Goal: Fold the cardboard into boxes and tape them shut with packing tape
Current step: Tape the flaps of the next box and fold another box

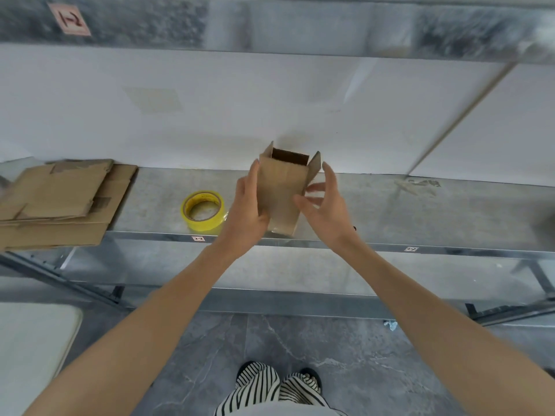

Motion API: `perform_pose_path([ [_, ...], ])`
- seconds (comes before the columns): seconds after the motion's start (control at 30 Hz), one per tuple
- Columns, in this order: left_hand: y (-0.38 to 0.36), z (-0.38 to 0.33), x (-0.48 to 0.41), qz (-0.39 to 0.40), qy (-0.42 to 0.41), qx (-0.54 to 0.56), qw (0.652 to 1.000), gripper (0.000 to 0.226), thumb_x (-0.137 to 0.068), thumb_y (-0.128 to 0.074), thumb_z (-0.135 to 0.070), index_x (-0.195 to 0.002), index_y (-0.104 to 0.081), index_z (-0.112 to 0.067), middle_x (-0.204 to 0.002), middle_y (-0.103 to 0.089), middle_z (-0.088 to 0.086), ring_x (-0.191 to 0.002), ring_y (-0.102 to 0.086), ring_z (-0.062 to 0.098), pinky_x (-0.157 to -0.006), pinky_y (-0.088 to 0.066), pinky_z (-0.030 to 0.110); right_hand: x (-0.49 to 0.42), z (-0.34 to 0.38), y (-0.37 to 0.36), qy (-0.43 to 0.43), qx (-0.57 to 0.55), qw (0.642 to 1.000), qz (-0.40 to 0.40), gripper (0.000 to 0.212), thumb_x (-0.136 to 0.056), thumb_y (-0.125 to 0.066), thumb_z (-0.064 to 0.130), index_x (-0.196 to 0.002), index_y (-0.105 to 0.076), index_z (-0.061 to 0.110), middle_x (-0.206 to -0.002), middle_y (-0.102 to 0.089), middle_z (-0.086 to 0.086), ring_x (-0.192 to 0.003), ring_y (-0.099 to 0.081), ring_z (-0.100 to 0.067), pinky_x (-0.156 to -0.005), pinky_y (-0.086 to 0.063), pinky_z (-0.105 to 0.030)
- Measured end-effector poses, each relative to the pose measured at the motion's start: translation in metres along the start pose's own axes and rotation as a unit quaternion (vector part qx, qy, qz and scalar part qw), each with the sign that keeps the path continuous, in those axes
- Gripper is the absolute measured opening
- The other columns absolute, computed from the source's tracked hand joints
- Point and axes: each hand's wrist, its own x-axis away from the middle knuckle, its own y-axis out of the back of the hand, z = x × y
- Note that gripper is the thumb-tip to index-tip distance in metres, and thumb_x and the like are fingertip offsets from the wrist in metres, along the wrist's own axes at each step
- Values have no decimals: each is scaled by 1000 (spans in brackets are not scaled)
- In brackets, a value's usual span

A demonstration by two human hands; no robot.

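Small brown corrugated cardboard box (282, 193), squared up into a tall rectangular tube, standing upright on a dull, mottled galvanised metal shelf (420, 211) close to its front edge. Top flaps standing open, dark interior showing at the mouth. Gripped on its left face by the left hand (244, 211), palm flat against the cardboard, thumb wrapped onto the near face low down. Flanked on the other side by the right hand (326, 202), spread loose with fingers curled toward the box's right edge; fingertips at or just short of the cardboard, contact not clear.

Just left of the left hand, a roll of packing tape (202, 213) lying flat on the shelf: yellow outer wrap, brown core ring, round and squat, close to the box but apart from it. Further left, a stack of flattened cardboard sheets (60, 202), matte brown, creased and slotted, overhanging the shelf's front lip.

Behind the box, a smooth white wall panel. Below, grey marbled floor tiles (300, 340) and black-and-white striped trousers (270, 388).
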Motion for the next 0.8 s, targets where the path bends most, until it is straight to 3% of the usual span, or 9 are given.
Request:
perform_pose_path([
  [0.1, -1, 9, 11, 20, 24, 35, 999, 86, -84, -48, 7, -151, -6, -27, -129, -42, 1, -105, -54, 18, -87, -52, 37, 5, -7, 4, -15, -9, 1000, -5, 66, -94, -48, 46, -149, -15, 30, -95, -55, 12, -97, -61, -19, -87, -54, -40],
  [0.2, 2, 11, 16, 24, 45, 35, 998, 71, -92, -38, 0, -151, -13, -31, -127, -49, -1, -100, -59, 23, -82, -52, 33, 1, -9, 8, -37, -3, 999, 3, 57, -95, -40, 53, -146, -21, 36, -80, -57, 2, -85, -64, -21, -84, -55, -48],
  [0.33, 12, 5, 12, 10, 93, 65, 993, 50, -101, -32, -24, -148, -23, -37, -91, -62, -1, -85, -59, 30, -79, -54, 51, -4, -3, 12, -41, 64, 997, 24, 52, -98, -46, 28, -145, -26, 34, -93, -57, -3, -80, -66, -22, -72, -59, -41],
  [0.4, 17, 0, 6, 7, 103, 61, 993, 49, -100, -37, -34, -147, -24, -40, -84, -56, -17, -76, -59, 23, -77, -55, 49, -4, -2, 13, -39, 80, 995, 38, 57, -94, -47, 11, -144, -30, 33, -104, -59, -7, -82, -66, -26, -74, -58, -44],
  [0.43, 19, -4, 3, 14, 94, 43, 995, 51, -98, -42, -36, -147, -25, -40, -96, -56, -22, -77, -61, 20, -77, -55, 46, -3, -2, 13, -40, 89, 994, 43, 59, -92, -46, 5, -144, -32, 30, -108, -59, -8, -87, -65, -26, -77, -57, -45],
  [0.53, 24, -6, -2, 47, 64, -26, 997, 47, -97, -47, -28, -143, -38, -32, -131, -54, -5, -81, -64, 13, -86, -53, 41, -5, -9, 12, -65, 97, 992, 45, 60, -88, -47, -3, -142, -38, 20, -117, -57, -9, -99, -58, -26, -82, -55, -46],
  [0.63, 30, -2, -4, 50, 77, -51, 994, 42, -96, -42, -17, -138, -49, -23, -129, -59, 8, -90, -64, 20, -86, -50, 31, -12, -17, 12, -105, 69, 992, 30, 63, -83, -48, -8, -141, -40, 17, -122, -53, -5, -108, -57, -29, -86, -54, -47],
  [0.73, 36, 7, -2, 52, 84, -80, 992, 42, -98, -40, -14, -138, -49, -19, -119, -64, 12, -66, -56, 6, -65, -40, 20, -16, -20, 12, -128, 30, 991, 27, 66, -82, -46, -15, -141, -40, 14, -117, -50, -3, -106, -58, -32, -81, -57, -47],
  [0.8, 39, 13, 1, 61, 89, -79, 991, 43, -99, -40, -15, -141, -45, -20, -111, -64, 22, -55, -50, 6, -53, -35, 16, -16, -19, 13, -130, 15, 991, 28, 66, -82, -44, -17, -141, -40, 14, -119, -49, -5, -104, -58, -32, -77, -58, -46],
])
